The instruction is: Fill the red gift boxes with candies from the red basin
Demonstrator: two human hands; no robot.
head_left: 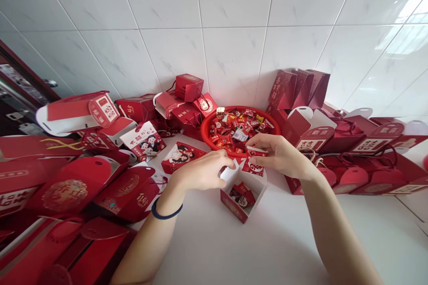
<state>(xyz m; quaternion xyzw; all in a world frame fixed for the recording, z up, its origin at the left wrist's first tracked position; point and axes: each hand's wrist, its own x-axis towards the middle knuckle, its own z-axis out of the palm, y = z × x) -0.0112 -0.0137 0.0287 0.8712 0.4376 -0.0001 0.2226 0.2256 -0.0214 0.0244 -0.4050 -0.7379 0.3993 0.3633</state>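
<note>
A small open red gift box point(239, 211) with white inner walls stands on the white table, with several red-wrapped candies point(242, 194) inside. My left hand point(205, 171) has its curled fingers on the box's left upper edge, beside a raised flap. My right hand point(282, 156) is above the box's far right side, pinching a small red-and-white candy packet point(257, 151). Just below those fingers is a red printed piece point(253, 167); whether it is a packet or a box flap I cannot tell. Behind the box sits a red round basin point(204, 136) full of wrapped candies point(239, 131).
Many red gift boxes point(72, 185) crowd the left side, some piled up. More boxes point(309, 129) stand in rows at the right. A flat red box with printed figures point(182, 156) lies left of the basin. A tiled wall point(234, 58) closes off the back.
</note>
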